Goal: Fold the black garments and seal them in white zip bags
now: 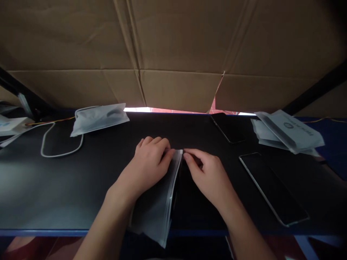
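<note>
A frosted translucent zip-lock bag (159,206) lies on the black table in front of me, its zip edge on the right and its near corner past the table's front edge. My left hand (151,157) rests over the bag's far end, with curled fingers and the thumb gripping it near the top corner. At that same corner, the thumb and forefinger of my right hand (207,171) are pinched together at the end of the zip edge. Whatever the bag contains is hard to make out. Right of my right hand lies a dark phone (273,189) with a clear rim.
Another dark phone (227,128) lies farther back. Printed frosted bags (295,131) are stacked at the right. A filled frosted pouch (100,117) sits back left, beside a looped white cable (62,156) and a white box (16,125). A cardboard wall (176,43) closes off the far side.
</note>
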Demonstrator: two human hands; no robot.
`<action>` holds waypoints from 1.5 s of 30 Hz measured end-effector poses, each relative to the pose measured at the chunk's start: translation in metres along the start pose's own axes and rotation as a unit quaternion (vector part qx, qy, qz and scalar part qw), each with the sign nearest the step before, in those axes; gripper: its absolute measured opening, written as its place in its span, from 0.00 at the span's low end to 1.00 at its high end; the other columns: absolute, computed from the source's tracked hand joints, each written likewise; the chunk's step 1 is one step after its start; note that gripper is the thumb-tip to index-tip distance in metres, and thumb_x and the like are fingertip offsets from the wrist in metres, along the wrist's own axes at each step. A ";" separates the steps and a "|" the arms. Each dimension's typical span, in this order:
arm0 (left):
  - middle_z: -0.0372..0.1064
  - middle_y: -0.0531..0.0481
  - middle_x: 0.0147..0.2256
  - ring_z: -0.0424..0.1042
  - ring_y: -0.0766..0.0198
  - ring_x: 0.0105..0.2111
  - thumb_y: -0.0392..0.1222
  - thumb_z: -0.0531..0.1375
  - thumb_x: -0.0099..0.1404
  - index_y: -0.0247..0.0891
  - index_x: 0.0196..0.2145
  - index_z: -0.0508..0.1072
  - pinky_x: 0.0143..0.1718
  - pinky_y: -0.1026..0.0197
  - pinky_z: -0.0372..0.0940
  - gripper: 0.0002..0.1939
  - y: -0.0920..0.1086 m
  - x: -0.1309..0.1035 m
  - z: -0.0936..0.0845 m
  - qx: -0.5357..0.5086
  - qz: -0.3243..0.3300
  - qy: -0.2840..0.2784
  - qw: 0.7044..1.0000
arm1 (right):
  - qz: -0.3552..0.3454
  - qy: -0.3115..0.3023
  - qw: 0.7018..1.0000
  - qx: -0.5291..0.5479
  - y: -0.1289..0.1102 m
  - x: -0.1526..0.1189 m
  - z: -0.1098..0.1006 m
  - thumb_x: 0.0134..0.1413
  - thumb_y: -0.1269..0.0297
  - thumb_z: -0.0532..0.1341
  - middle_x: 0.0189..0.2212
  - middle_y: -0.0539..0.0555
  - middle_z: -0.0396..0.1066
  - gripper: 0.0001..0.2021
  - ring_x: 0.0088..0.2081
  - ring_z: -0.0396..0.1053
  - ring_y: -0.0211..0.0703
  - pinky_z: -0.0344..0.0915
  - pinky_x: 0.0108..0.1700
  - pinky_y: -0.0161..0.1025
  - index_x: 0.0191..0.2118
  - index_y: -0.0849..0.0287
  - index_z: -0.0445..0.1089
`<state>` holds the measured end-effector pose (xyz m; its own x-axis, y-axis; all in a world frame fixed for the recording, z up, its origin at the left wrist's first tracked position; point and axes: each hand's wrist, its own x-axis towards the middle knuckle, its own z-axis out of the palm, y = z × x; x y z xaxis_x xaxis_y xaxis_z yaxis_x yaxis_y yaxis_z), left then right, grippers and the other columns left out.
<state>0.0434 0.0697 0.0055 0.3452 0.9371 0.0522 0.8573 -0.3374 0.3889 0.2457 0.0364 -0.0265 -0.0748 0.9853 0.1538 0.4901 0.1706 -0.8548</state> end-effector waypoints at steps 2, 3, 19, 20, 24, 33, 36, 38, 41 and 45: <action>0.74 0.47 0.40 0.70 0.49 0.45 0.48 0.51 0.80 0.43 0.40 0.76 0.57 0.37 0.66 0.16 0.003 0.001 0.001 -0.023 -0.005 0.000 1.000 | 0.034 0.001 0.999 0.022 -0.003 0.004 0.010 0.75 0.53 0.59 0.32 0.53 0.81 0.17 0.31 0.79 0.44 0.73 0.33 0.40 0.44 0.56 0.83; 0.74 0.48 0.40 0.71 0.50 0.44 0.49 0.52 0.79 0.44 0.40 0.77 0.56 0.37 0.65 0.17 0.004 0.001 0.001 -0.033 -0.008 0.001 0.999 | 0.045 -0.003 0.998 0.033 -0.004 0.005 0.013 0.75 0.52 0.59 0.28 0.51 0.79 0.17 0.28 0.76 0.42 0.70 0.30 0.38 0.40 0.56 0.81; 0.81 0.58 0.42 0.78 0.53 0.50 0.45 0.57 0.77 0.50 0.40 0.80 0.71 0.18 0.18 0.11 0.006 0.003 -0.006 -0.078 0.028 0.023 0.996 | 0.032 0.031 0.999 0.031 -0.021 0.001 0.021 0.67 0.61 0.62 0.28 0.46 0.72 0.10 0.30 0.68 0.38 0.62 0.35 0.36 0.33 0.54 0.74; 0.81 0.58 0.40 0.79 0.55 0.48 0.44 0.57 0.76 0.49 0.39 0.80 0.72 0.18 0.21 0.11 0.006 0.005 -0.006 -0.079 0.030 0.018 0.996 | 0.031 0.026 0.999 0.024 -0.021 0.001 0.020 0.67 0.62 0.62 0.28 0.46 0.72 0.10 0.30 0.68 0.38 0.61 0.35 0.37 0.32 0.54 0.74; 0.82 0.55 0.36 0.81 0.53 0.42 0.41 0.56 0.75 0.45 0.34 0.77 0.72 0.17 0.42 0.13 0.005 0.009 -0.001 -0.072 0.008 0.025 0.997 | 0.056 -0.005 0.998 0.013 -0.022 -0.005 0.023 0.67 0.63 0.62 0.26 0.47 0.71 0.11 0.28 0.66 0.37 0.59 0.32 0.36 0.31 0.55 0.72; 0.82 0.42 0.42 0.80 0.43 0.45 0.41 0.53 0.78 0.40 0.37 0.77 0.65 0.18 0.58 0.15 -0.020 0.018 0.003 0.027 -0.071 0.103 0.992 | 0.079 -0.194 0.977 -0.048 -0.043 -0.064 0.033 0.58 0.72 0.63 0.18 0.44 0.63 0.17 0.20 0.57 0.33 0.50 0.24 0.36 0.21 0.56 0.60; 0.82 0.40 0.44 0.80 0.40 0.48 0.42 0.53 0.79 0.39 0.42 0.80 0.63 0.19 0.61 0.15 -0.018 0.015 0.001 0.054 -0.066 0.096 0.992 | 0.013 -0.226 0.970 -0.092 -0.039 -0.074 0.028 0.63 0.71 0.63 0.19 0.44 0.66 0.18 0.20 0.60 0.33 0.52 0.25 0.37 0.21 0.56 0.62; 0.80 0.38 0.53 0.78 0.37 0.53 0.43 0.54 0.79 0.39 0.54 0.79 0.64 0.16 0.58 0.16 -0.012 0.005 0.000 0.066 -0.056 0.100 0.991 | -0.030 -0.200 0.972 -0.117 -0.033 -0.075 0.022 0.67 0.69 0.61 0.23 0.46 0.72 0.16 0.24 0.68 0.37 0.60 0.27 0.38 0.25 0.54 0.69; 0.72 0.38 0.66 0.73 0.35 0.63 0.47 0.56 0.79 0.42 0.68 0.72 0.68 0.14 0.53 0.23 -0.004 -0.020 0.001 0.070 -0.020 0.097 0.993 | -0.093 -0.104 0.973 -0.185 -0.017 -0.069 0.012 0.74 0.67 0.57 0.45 0.54 0.84 0.12 0.47 0.81 0.52 0.78 0.48 0.49 0.48 0.52 0.81; 0.63 0.39 0.73 0.60 0.29 0.73 0.58 0.58 0.78 0.48 0.72 0.69 0.67 0.11 0.51 0.30 -0.007 -0.052 0.015 0.082 0.038 0.047 0.995 | -0.126 -0.092 0.945 -0.288 0.010 -0.061 0.000 0.78 0.55 0.57 0.77 0.55 0.60 0.26 0.78 0.54 0.64 0.61 0.75 0.69 0.75 0.52 0.64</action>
<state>0.0253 0.0217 -0.0135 0.3812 0.9099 0.1636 0.8835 -0.4107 0.2252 0.2553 -0.0224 -0.0446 -0.3770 0.9081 0.1822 0.8235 0.4187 -0.3829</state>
